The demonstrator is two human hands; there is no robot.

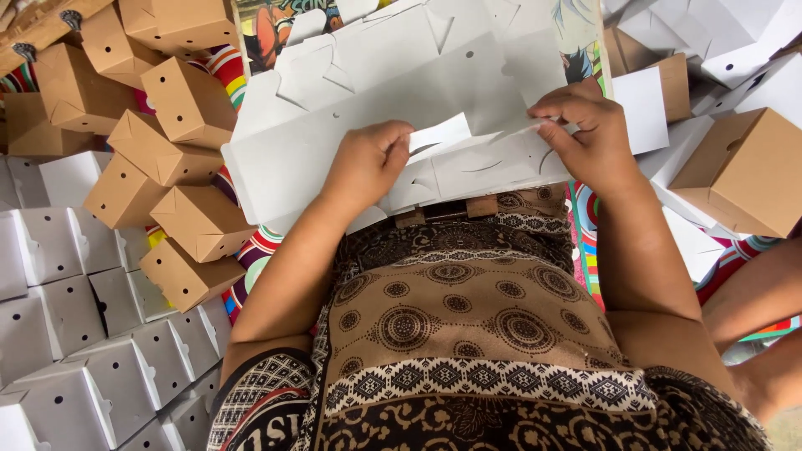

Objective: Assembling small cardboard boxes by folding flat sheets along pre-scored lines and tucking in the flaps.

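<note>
A flat white cardboard box blank (351, 125) lies across my lap on top of a stack of similar blanks. My left hand (368, 163) pinches a white flap (440, 134) near the blank's middle front edge. My right hand (585, 134) presses and grips the blank's right part, fingers curled on a tab. Both hands hold the same sheet, about a hand's width apart.
Folded brown boxes (188, 100) pile up at the left, and folded white boxes (75, 334) fill the lower left. More brown boxes (743, 167) and white blanks lie at the right. A patterned colourful mat (585, 225) shows beneath. Another person's arm (752, 292) is at the right edge.
</note>
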